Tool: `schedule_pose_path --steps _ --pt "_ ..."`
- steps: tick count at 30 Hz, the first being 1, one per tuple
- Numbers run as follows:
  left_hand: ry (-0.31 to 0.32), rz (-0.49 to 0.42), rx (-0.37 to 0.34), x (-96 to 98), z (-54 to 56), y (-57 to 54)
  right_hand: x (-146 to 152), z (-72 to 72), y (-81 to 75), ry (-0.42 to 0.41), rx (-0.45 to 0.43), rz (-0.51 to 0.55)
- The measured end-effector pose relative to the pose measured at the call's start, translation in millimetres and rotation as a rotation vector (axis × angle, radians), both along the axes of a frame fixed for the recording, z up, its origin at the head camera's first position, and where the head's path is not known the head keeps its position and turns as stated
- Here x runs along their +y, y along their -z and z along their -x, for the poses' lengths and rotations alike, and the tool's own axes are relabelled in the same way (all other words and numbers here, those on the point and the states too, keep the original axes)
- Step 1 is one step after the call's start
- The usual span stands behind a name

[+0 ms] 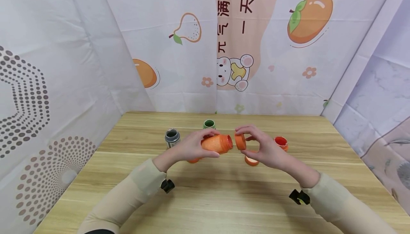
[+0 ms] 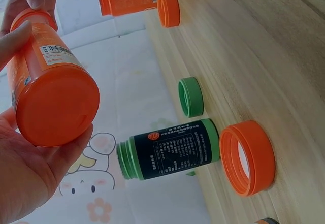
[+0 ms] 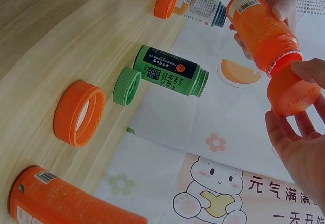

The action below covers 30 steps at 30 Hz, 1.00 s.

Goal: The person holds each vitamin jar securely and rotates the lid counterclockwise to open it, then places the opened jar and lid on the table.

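Observation:
My left hand (image 1: 192, 145) grips an orange bottle (image 1: 212, 144) above the table, with its uncapped mouth tipped toward the right. Fingers and thumb wrap around the bottle's sides; its round base (image 2: 58, 107) faces the left wrist camera. Between the thumb and fingers of my right hand (image 1: 266, 150) is an orange cap (image 1: 240, 141), its open side turned to the bottle's mouth. A narrow gap separates cap and mouth in the head view. The right wrist view shows the cap (image 3: 292, 92) close by the bottle's threaded neck.
On the wooden table (image 1: 205, 198) stand an uncapped grey bottle (image 1: 172, 137), a green bottle (image 1: 209, 123) and another orange bottle (image 1: 281, 142). Loose caps lie near them: a green cap (image 2: 191, 97), an orange cap (image 1: 251, 161) and one (image 1: 193, 160) partly behind the left hand.

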<state>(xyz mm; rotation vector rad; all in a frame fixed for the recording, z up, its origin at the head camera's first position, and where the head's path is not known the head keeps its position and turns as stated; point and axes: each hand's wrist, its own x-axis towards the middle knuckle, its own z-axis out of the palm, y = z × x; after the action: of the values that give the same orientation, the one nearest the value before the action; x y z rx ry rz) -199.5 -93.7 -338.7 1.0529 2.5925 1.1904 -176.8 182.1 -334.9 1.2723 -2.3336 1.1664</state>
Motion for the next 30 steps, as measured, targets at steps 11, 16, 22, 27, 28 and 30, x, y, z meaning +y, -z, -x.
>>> schedule_pose_path --steps 11,16,22,27,28,30 --pt "0.013 0.0 0.001 -3.4 1.3 0.2 1.9 -1.0 0.6 0.015 0.006 0.01" --pt "0.009 0.004 0.003 -4.4 1.3 1.1 2.2 -1.7 0.8 0.018 -0.001 0.015" --pt "0.002 0.009 0.016 -4.2 1.2 1.8 3.4 -0.4 3.7 0.035 -0.064 0.031" --pt "-0.003 0.02 0.036 -4.3 0.5 3.3 4.5 -1.1 5.6 0.058 -0.145 0.052" --pt "-0.006 0.021 0.036 -4.4 0.2 3.7 4.9 -1.3 5.8 0.062 -0.154 0.054" --pt "-0.014 0.021 0.031 -5.1 -0.6 4.6 5.7 -1.6 6.4 0.068 -0.165 0.053"
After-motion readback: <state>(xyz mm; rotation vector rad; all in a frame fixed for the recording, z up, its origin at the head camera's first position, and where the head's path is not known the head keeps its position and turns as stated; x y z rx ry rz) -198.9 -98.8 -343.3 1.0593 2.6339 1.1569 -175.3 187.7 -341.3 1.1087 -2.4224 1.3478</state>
